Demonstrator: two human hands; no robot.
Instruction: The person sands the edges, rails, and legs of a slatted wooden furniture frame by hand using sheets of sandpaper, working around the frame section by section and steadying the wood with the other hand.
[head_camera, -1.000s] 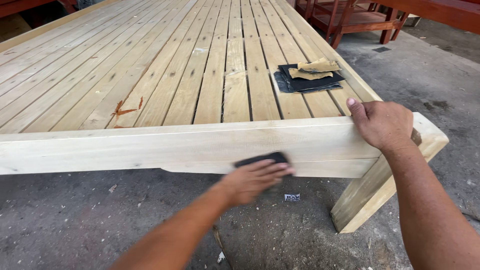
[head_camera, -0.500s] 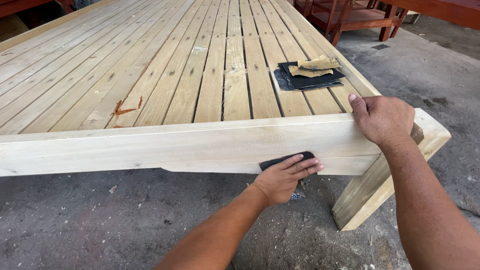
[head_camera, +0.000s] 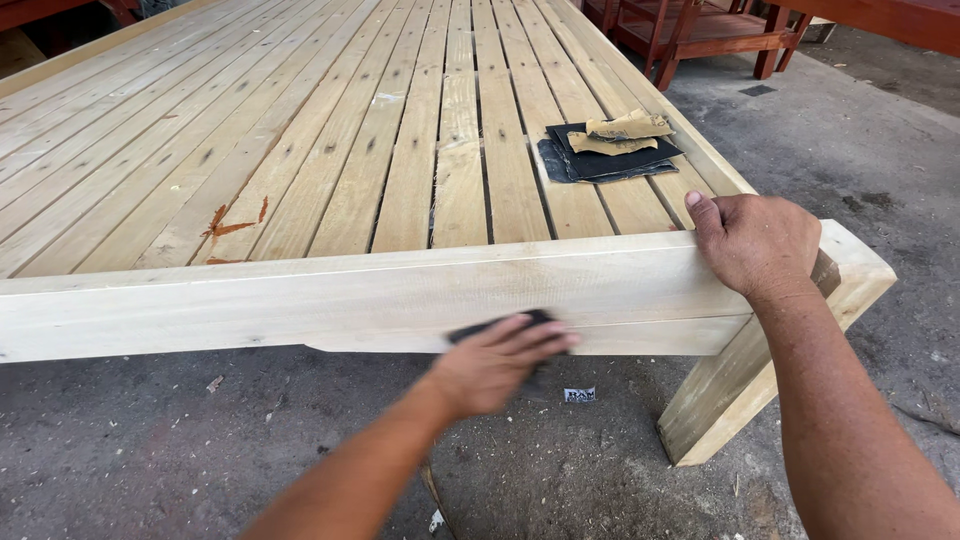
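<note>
A large pale wooden slatted frame (head_camera: 300, 290) fills the view, its front rail facing me. My left hand (head_camera: 495, 365) presses a dark sheet of sandpaper (head_camera: 490, 326) against the lower part of that rail; the hand is blurred. My right hand (head_camera: 755, 245) grips the top corner of the rail near the angled leg (head_camera: 740, 390). A stack of dark sandpaper sheets (head_camera: 605, 160) with tan pieces on top lies on the slats behind my right hand.
The frame stands on a dusty concrete floor (head_camera: 200, 450) strewn with wood chips and a small dark tag (head_camera: 579, 394). Red-brown wooden furniture (head_camera: 700, 30) stands at the back right. A reddish stain (head_camera: 232, 225) marks one slat.
My left hand slid the sandpaper right along the rail, then back left toward the middle. My right hand has stayed on the corner.
</note>
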